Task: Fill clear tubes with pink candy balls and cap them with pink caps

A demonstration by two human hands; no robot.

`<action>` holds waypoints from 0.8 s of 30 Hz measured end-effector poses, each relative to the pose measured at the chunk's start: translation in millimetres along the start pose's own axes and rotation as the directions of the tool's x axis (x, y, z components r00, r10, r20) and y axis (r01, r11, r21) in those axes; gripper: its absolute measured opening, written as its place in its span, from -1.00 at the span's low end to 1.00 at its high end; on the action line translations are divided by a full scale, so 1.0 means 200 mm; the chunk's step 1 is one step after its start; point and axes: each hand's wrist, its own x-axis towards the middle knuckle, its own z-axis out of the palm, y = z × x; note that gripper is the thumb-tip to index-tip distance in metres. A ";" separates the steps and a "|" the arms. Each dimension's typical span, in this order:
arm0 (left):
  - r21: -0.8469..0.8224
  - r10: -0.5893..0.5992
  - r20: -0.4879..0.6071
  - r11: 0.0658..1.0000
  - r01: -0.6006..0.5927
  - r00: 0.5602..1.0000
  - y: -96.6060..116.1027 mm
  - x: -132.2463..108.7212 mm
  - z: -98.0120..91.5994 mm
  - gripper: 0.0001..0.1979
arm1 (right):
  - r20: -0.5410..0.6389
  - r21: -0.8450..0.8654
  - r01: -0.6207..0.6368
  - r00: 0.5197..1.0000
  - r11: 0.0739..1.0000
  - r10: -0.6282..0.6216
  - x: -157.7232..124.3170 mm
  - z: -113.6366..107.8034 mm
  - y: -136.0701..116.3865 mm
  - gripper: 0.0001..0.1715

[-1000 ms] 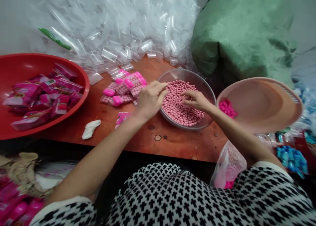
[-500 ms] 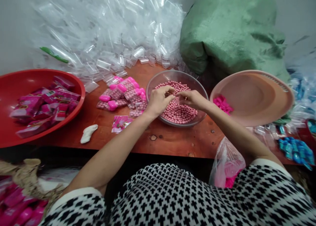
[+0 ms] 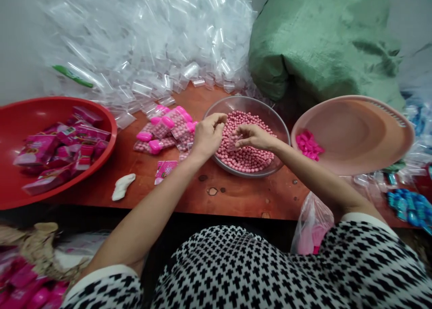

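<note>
Over the left side of the bowl of pink beads [image 3: 249, 158] is my left hand [image 3: 209, 134], thumb and fingertips drawn together; whatever they may hold is hidden. My right hand [image 3: 254, 136] curls above the middle of the beads, with a small clear plastic packet [image 3: 233, 142] in its fingers. The packet blends with the beads behind it, so its contents are hard to make out. A grey see-through bowl [image 3: 251, 102] contains the beads. Left of it lie several clear packs of beads with bright pink caps [image 3: 165, 124], partly behind my left wrist.
A red basin [image 3: 111, 133] with pink packets is at left. A peach basin [image 3: 354, 133] with pink pieces is at right. Clear containers [image 3: 141, 65] are heaped behind, beside a green sack [image 3: 320, 43]. A white crumpled piece [image 3: 123, 186] and pink cards [image 3: 165, 170] lie in front.
My hands have drawn apart above the bowl. The right has lowered slightly, and the clear packet in it shows more plainly. The whole view has shifted a little.
</note>
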 end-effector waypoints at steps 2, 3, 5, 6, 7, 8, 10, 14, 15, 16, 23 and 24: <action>-0.031 -0.030 0.095 0.999 0.033 0.995 0.03 -0.01 0.01 -0.71 | -0.077 0.154 0.007 0.997 0.988 0.004 -0.04 -0.04 -0.02 -0.58; -0.058 -0.037 0.163 0.997 0.047 0.986 0.04 -0.01 0.02 -0.72 | -0.124 0.179 0.020 0.992 0.984 0.002 -0.06 -0.05 -0.03 -0.55; -0.158 -0.035 0.288 0.984 0.084 0.957 0.07 -0.02 0.04 -0.72 | -0.211 0.193 0.050 0.978 0.980 -0.009 -0.09 -0.06 -0.05 -0.51; -0.229 -0.038 0.332 0.966 0.119 0.943 0.08 -0.02 0.06 -0.71 | -0.234 0.197 0.060 0.972 0.979 -0.012 -0.10 -0.06 -0.06 -0.50; -0.304 -0.049 0.362 0.938 0.168 0.931 0.09 -0.03 0.08 -0.70 | -0.244 0.199 0.065 0.970 0.978 -0.015 -0.12 -0.06 -0.06 -0.48; -0.372 -0.071 0.384 0.901 0.225 0.921 0.09 -0.03 0.09 -0.68 | -0.247 0.199 0.068 0.969 0.978 -0.017 -0.13 -0.06 -0.07 -0.45; -0.464 -0.126 0.422 0.821 0.334 0.898 0.09 -0.03 0.12 -0.64 | -0.244 0.187 0.076 0.969 0.979 -0.029 -0.17 -0.08 -0.07 -0.39; -0.498 -0.168 0.473 0.759 0.419 0.865 0.08 -0.03 0.16 -0.58 | -0.240 0.102 0.140 0.964 0.985 -0.112 -0.23 -0.13 -0.06 -0.50; -0.491 -0.167 0.474 0.765 0.417 0.864 0.09 -0.03 0.16 -0.56 | -0.230 0.073 0.153 0.964 0.985 -0.133 -0.24 -0.14 -0.06 -0.56; -0.476 -0.162 0.473 0.780 0.406 0.866 0.09 -0.03 0.16 -0.54 | -0.215 0.038 0.162 0.965 0.986 -0.151 -0.26 -0.14 -0.05 -0.62; -0.271 -0.178 0.508 0.896 0.352 0.843 0.11 -0.03 0.14 -0.45 | -0.169 -0.227 0.129 0.971 0.965 -0.169 -0.30 -0.12 -0.03 -0.87; -0.268 -0.199 0.516 0.886 0.378 0.833 0.11 -0.03 0.14 -0.46 | -0.192 -0.240 0.125 0.966 0.963 -0.173 -0.30 -0.11 -0.03 -0.85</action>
